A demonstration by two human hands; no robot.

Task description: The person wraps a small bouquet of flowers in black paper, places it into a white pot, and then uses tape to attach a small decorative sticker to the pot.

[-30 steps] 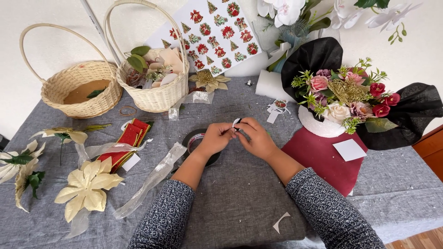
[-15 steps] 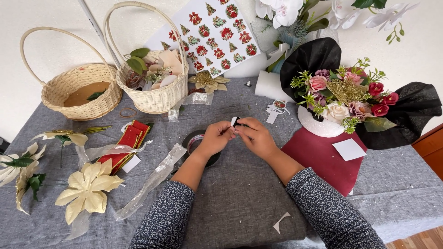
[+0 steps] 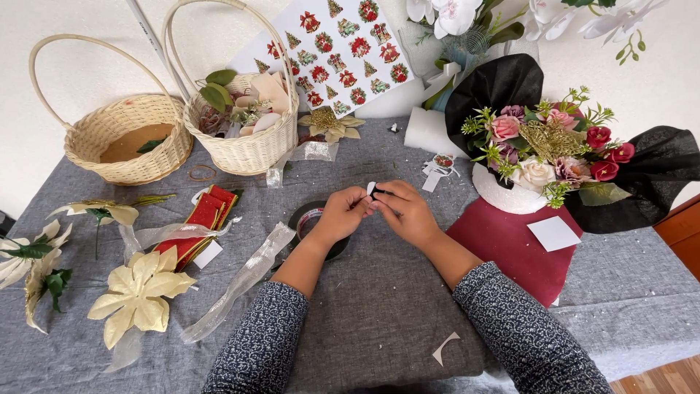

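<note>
My left hand (image 3: pixel 339 214) and my right hand (image 3: pixel 403 210) meet above the middle of the grey cloth. Together their fingertips pinch a small black and white sticker piece (image 3: pixel 372 190). Just under my left hand lies a dark roll of tape (image 3: pixel 306 217), partly hidden by the hand. To the right stands a flower arrangement (image 3: pixel 543 149) in a white pot, wrapped in black mesh, on a dark red sheet (image 3: pixel 510 248). A white square of paper (image 3: pixel 554 233) rests on that red sheet.
Two wicker baskets (image 3: pixel 127 138) (image 3: pixel 244 149) stand at the back left. A sheet of festive stickers (image 3: pixel 332 44) leans on the wall. Cream fabric flowers (image 3: pixel 138 295), red ribbon (image 3: pixel 208 219) and silver ribbon (image 3: pixel 240 281) lie at left. A white paper scrap (image 3: pixel 445 349) lies near me.
Both hands stay in place; the fingers have shifted slightly on the small piece, which has turned a little between them.
</note>
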